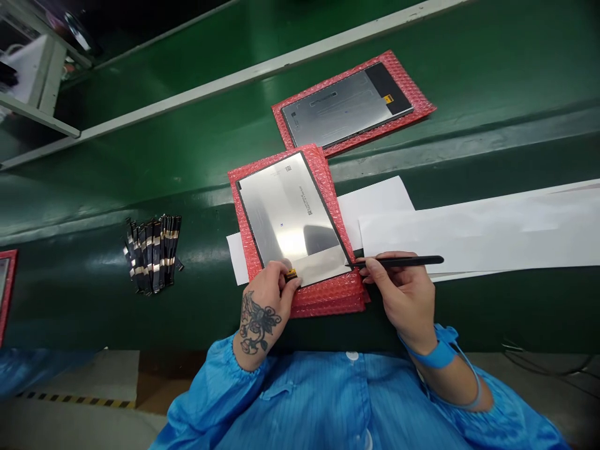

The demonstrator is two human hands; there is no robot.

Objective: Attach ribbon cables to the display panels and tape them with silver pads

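A silver-backed display panel (276, 212) lies on a stack of red bubble-wrap sleeves (328, 294) in front of me. My left hand (269, 290) is at the panel's near edge, thumb and forefinger closed about a small flex cable tab (291, 274) with an orange-gold end. Between the fingers of my right hand (403, 290) is a slim black tool that looks like tweezers (412, 260). Its thin tip points left and meets the panel's near right corner; whether it touches the surface I cannot tell.
Further back, a second display panel (337, 109) rests on another red bubble-wrap sleeve (398, 69). A pile of dark flex cables (152, 253) lies to the left. White paper sheets (492, 237) spread to the right. A pale metal rail (234, 78) crosses the green worktop (197, 156).
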